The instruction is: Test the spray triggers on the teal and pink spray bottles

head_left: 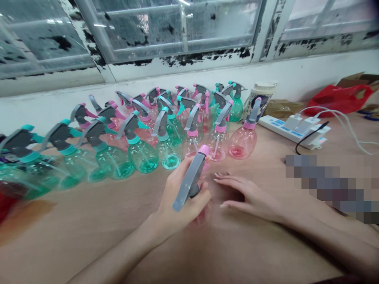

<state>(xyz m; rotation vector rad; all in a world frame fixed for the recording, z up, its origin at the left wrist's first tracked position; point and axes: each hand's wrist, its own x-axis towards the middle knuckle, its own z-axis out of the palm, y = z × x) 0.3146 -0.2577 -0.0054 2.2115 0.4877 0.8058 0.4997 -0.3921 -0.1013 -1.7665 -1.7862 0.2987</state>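
Observation:
My left hand (180,197) is wrapped round the neck of a pink spray bottle with a grey trigger head (189,181) and a pink nozzle. Its clear pink body shows only in part below my fingers. Just right of it, my right hand (248,193) hovers over or rests on the table with thumb and fingers apart, holding nothing. Beyond both hands stand upright pink spray bottles (243,142) and green spray bottles (143,156), in rows along the wall.
A white power strip (291,132) with plugs and cables lies at the right. Behind it are a patterned cup (260,96), a cardboard box (282,107) and a red plastic bag (334,100). A blurred red thing (8,201) sits at the left edge. Windows line the wall.

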